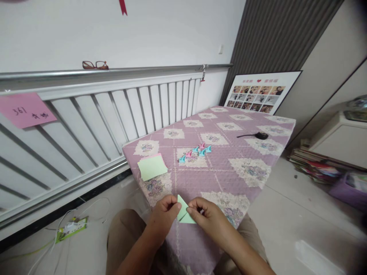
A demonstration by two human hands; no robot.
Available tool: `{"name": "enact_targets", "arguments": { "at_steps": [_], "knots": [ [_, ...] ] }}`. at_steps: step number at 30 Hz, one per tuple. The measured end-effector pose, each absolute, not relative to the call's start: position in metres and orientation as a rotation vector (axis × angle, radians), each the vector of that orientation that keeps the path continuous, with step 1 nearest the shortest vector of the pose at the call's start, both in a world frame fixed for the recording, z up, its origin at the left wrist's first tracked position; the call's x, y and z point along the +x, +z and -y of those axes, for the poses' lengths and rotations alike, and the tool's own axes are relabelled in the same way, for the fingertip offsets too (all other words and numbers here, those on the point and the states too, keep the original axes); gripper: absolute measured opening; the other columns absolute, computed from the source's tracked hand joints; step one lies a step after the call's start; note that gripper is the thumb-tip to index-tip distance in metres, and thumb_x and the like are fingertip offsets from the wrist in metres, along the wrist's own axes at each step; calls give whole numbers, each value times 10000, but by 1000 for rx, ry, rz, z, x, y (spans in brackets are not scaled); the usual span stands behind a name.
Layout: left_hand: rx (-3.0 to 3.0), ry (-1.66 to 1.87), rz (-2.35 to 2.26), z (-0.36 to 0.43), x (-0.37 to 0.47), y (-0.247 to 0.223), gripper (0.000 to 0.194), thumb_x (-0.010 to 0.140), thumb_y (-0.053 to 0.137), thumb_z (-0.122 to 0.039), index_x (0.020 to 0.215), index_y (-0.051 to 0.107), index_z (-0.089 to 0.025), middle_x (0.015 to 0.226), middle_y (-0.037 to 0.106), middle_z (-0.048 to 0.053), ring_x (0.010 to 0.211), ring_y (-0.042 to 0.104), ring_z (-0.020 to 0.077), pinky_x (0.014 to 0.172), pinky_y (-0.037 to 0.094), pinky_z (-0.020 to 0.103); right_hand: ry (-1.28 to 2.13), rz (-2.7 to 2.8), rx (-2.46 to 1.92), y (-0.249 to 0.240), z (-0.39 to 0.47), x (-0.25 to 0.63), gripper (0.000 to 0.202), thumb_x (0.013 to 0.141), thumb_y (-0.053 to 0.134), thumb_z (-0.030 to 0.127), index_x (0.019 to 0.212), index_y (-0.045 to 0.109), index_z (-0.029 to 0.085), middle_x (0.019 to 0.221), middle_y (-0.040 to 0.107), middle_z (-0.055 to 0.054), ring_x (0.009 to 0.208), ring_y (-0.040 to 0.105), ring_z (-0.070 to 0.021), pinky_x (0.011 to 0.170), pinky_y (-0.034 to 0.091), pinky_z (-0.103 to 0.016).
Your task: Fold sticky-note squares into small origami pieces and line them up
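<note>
Near the front edge of the table, a light green sheet of paper (187, 218) is folded into a triangular shape with a crease across it. My left hand (167, 208) pinches its left side between thumb and index finger. On the other side, the thumb and fingers of my right hand (205, 214) close on the paper's right edge. Left of centre lies a stack of square paper sheets (152, 168), light green on top with pink and yellow edges showing beneath. Several small folded paper pieces (195, 151), blue and pink, stand in a group farther back.
A purple flowered cloth covers the table (220, 164). A dark object with a thin handle (260, 135) lies at its right. The radiator (137, 110) borders the left side, with glasses (95, 65) on the pipe above. A power strip (71, 229) with cables is on the floor.
</note>
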State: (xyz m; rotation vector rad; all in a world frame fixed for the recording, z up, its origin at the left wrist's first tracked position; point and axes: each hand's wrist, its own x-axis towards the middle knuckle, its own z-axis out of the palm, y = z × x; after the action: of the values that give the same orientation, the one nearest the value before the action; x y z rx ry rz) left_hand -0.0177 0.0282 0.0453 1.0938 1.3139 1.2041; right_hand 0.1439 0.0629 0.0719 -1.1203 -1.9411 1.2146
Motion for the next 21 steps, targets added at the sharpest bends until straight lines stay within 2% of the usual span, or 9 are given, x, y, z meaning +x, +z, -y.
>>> {"name": "enact_targets", "arguments": {
  "at_steps": [6,10,14,17,21],
  "knots": [
    [1005,1262,-1137,-21,-9,55,249,737,635,-399,809,576,-168,679,523,-35,614,430,109,587,320,219,1228,1793,-1151,75,-63,141,261,802,541,393,623,513,205,585,440,48,567,400,-115,533,319,-237],
    [985,1238,-1251,-17,-7,47,260,750,627,-411,690,556,-168,597,493,-41,589,414,111,588,312,233,1326,1666,-1148,73,-63,139,328,783,566,480,616,508,203,576,425,48,559,376,-111,521,303,-238],
    [874,1284,-1187,-19,-8,41,293,736,640,-439,671,540,-172,552,484,-48,541,390,98,565,300,235,1589,1500,-1071,74,-64,141,376,776,593,543,652,535,192,570,444,51,536,367,-96,513,295,-229],
    [791,1286,-1081,-19,-8,48,339,687,680,-468,635,513,-178,539,470,-52,519,371,87,539,285,231,1794,1307,-996,78,-64,143,382,763,630,548,685,548,184,592,481,48,537,404,-86,508,308,-213],
    [749,1293,-1000,-15,-7,62,377,636,733,-475,613,512,-170,540,485,-42,519,387,81,540,291,231,1985,1144,-898,84,-61,143,366,685,735,500,719,559,181,600,536,54,533,472,-80,516,322,-201]
  ]
}}
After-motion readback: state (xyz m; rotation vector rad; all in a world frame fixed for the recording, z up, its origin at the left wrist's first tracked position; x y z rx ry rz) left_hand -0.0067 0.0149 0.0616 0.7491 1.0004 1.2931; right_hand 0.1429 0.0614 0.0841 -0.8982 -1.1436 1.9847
